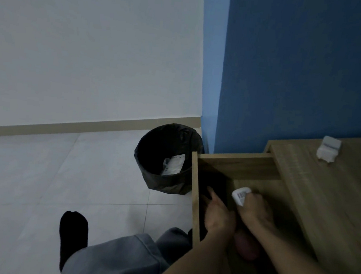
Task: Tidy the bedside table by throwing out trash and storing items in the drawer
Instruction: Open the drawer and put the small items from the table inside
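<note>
The wooden drawer (235,166) of the bedside table (330,192) is pulled out at the lower right. Both my hands are inside it. My right hand (255,209) is shut on a small white container with a barcode label (241,194), held low in the drawer. My left hand (218,213) rests with fingers spread on a dark item (212,187) lying in the drawer's left part. A reddish rounded object (247,249) lies in the drawer below my wrists, partly hidden. A white charger plug (328,149) sits on the table top.
A black-lined trash bin (167,159) stands on the tiled floor just left of the drawer, with a white wrapper (173,165) inside. A blue wall rises behind the table. My legs in grey trousers and a black sock (72,232) are at the bottom left.
</note>
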The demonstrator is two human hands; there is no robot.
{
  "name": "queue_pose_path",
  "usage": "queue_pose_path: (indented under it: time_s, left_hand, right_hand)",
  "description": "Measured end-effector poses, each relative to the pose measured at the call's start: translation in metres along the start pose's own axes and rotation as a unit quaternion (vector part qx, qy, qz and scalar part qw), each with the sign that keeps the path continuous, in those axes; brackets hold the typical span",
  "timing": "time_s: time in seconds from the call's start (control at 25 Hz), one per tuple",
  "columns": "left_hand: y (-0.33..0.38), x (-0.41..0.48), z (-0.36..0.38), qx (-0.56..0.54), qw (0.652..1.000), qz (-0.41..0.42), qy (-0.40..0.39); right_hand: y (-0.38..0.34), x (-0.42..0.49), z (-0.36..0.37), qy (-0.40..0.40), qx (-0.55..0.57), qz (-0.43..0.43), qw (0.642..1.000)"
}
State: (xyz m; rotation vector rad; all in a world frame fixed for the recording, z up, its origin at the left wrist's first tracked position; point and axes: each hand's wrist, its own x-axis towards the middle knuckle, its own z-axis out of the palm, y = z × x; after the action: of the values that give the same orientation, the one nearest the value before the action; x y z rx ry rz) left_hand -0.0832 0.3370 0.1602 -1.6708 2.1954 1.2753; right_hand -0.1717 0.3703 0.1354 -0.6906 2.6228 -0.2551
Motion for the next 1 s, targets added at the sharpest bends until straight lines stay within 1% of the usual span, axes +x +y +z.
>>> queue_pose_path:
  time_s: [0.12,0.24,0.28,0.36,0.44,0.52,0.56,0.6,0.68,0.8,0.92,1.0]
  left_hand:
    - [-0.002,0.003,0.001,-0.014,1.0,-0.017,-0.01]
    - [0.0,0.001,-0.002,-0.024,1.0,-0.014,-0.009]
    - [0.004,-0.001,-0.004,-0.03,1.0,-0.01,0.003]
    - [0.013,-0.005,-0.011,-0.012,0.998,0.006,0.067]
    - [0.029,-0.008,-0.017,0.002,0.991,0.036,0.127]
    - [0.054,-0.015,-0.023,-0.024,0.984,0.091,0.151]
    - [0.068,-0.022,-0.024,-0.048,0.978,0.131,0.154]
    - [0.08,-0.027,-0.024,-0.07,0.97,0.176,0.151]
    - [0.106,-0.041,-0.019,-0.079,0.954,0.262,0.124]
    - [0.135,-0.049,-0.003,-0.047,0.938,0.334,0.084]
    - [0.158,-0.043,0.016,0.006,0.925,0.376,0.05]
    - [0.17,-0.033,0.028,0.061,0.916,0.395,0.028]
  right_hand:
    - [0.0,0.001,0.012,-0.019,0.0,0.004,1.0]
    - [0.003,-0.003,0.018,-0.025,0.054,0.017,0.998]
    - [0.003,-0.006,0.015,-0.033,0.056,0.02,0.998]
    - [-0.004,-0.014,-0.001,-0.038,0.054,0.007,0.998]
    - [-0.012,-0.025,-0.029,0.017,0.074,-0.028,0.997]
    - [-0.011,-0.034,-0.067,0.093,0.094,-0.063,0.989]
    - [-0.005,-0.038,-0.085,0.117,0.11,-0.073,0.984]
    - [0.001,-0.041,-0.102,0.132,0.125,-0.08,0.98]
    - [0.026,-0.047,-0.13,0.179,0.141,-0.087,0.97]
    - [0.076,-0.055,-0.157,0.228,0.146,-0.044,0.962]
    - [0.133,-0.059,-0.162,0.226,0.104,0.027,0.968]
    - [0.164,-0.064,-0.156,0.202,0.086,0.052,0.974]
